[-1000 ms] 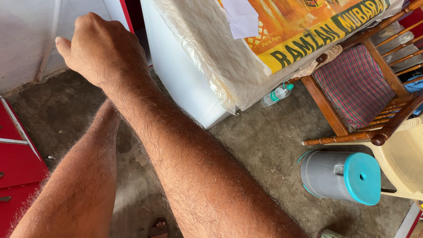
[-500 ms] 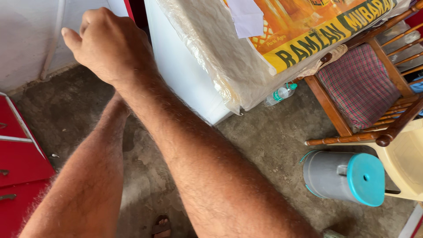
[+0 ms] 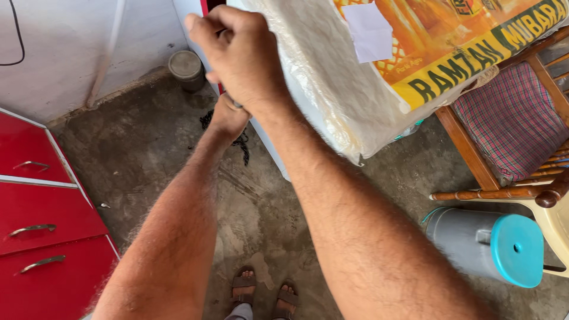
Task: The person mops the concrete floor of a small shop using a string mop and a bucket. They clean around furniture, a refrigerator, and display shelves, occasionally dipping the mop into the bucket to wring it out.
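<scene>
Both hands have been shifted rightward since the earlier frame, up to the corner of the white cabinet (image 3: 269, 148). The right hand (image 3: 243, 56) is curled into a fist by the crinkled plastic sheet (image 3: 332, 77) draped over the cabinet top; what it grips cannot be told. The left hand (image 3: 228, 115) is tucked beneath it, touching it, its fingers hidden. Red drawers (image 3: 41, 219) are seen at the left, a grey jug with a teal lid (image 3: 474, 243) at the right.
</scene>
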